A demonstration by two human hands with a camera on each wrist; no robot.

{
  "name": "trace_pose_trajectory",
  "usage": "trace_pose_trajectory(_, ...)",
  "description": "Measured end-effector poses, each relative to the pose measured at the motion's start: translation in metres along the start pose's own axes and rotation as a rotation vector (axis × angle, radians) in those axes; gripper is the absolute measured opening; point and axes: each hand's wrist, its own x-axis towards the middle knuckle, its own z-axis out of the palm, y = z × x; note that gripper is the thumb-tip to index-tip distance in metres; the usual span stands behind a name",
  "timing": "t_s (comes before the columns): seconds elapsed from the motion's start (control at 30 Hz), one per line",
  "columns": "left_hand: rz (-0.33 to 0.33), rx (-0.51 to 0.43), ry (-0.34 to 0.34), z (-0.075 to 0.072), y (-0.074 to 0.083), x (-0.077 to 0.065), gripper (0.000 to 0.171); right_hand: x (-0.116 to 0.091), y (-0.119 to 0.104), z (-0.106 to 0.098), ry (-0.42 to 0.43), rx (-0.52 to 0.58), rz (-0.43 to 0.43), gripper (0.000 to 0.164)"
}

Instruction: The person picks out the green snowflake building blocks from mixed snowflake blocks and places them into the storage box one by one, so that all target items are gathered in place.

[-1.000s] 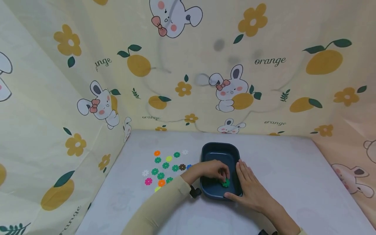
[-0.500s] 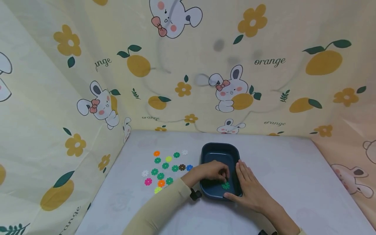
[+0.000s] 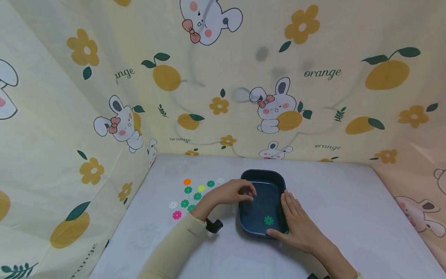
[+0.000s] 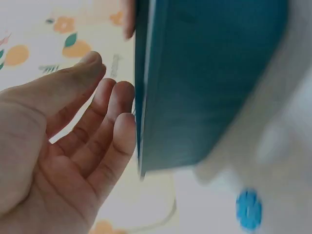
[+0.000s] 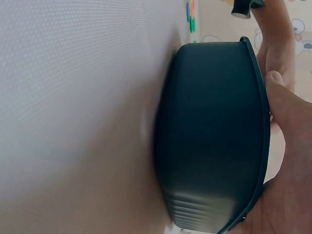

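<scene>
A dark blue tray [image 3: 256,207] stands on the white table with one green, flower-shaped plastic disc [image 3: 268,220] on its floor. Over the tray's left rim is my left hand [image 3: 230,192], fingers loosely bent and nothing between them; the left wrist view shows the empty palm and fingers [image 4: 124,131] beside the tray wall [image 4: 209,83]. Against the tray's right side lies my right hand [image 3: 299,224], its fingers straight along the wall and the thumb at the near corner. The right wrist view has that thumb [image 5: 275,78] on the tray's rim.
Left of the tray, several loose discs lie scattered, including an orange one [image 3: 187,181], a pink one [image 3: 177,215] and a yellow one [image 3: 201,188]. My left forearm [image 3: 175,242] covers part of them. A blue disc [image 4: 249,209] shows in the left wrist view. Patterned cloth [image 3: 209,77] hangs around the table.
My left hand has let go of the green disc on the tray floor and moved up and left to the left rim. My right hand has stayed at the tray's right side.
</scene>
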Motion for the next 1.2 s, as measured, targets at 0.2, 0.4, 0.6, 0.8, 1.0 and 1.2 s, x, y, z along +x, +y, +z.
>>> trace_pose_trajectory(0.2, -0.086, -0.032, 0.032, -0.020, -0.017, -0.037, 0.018, 0.000, -0.001, 0.000, 0.007, -0.009, -0.001, 0.126)
trace_pose_trajectory(0.4, -0.197, 0.015, 0.049, -0.024, -0.042, -0.075, 0.021, 0.000, -0.001, 0.002, 0.009, -0.002, -0.005, 0.126)
trace_pose_trajectory(0.6, -0.336, 0.000, 0.052, -0.022, -0.061, -0.105, 0.017, 0.001, 0.000, 0.003, 0.003, -0.007, -0.009, 0.126)
trace_pose_trajectory(0.8, -0.399, 0.015, 0.069, -0.019, -0.073, -0.127, 0.018, 0.001, 0.000, 0.003, 0.000, -0.005, -0.009, 0.126)
trace_pose_trajectory(1.0, -0.470, 0.052, 0.080, -0.014, -0.072, -0.136, 0.026, 0.001, 0.002, 0.003, -0.011, 0.004, 0.005, 0.126)
trace_pose_trajectory(1.2, -0.472, 0.118, 0.082, -0.011, -0.070, -0.136, 0.028, 0.000, 0.002, 0.003, -0.007, 0.009, 0.005, 0.125)
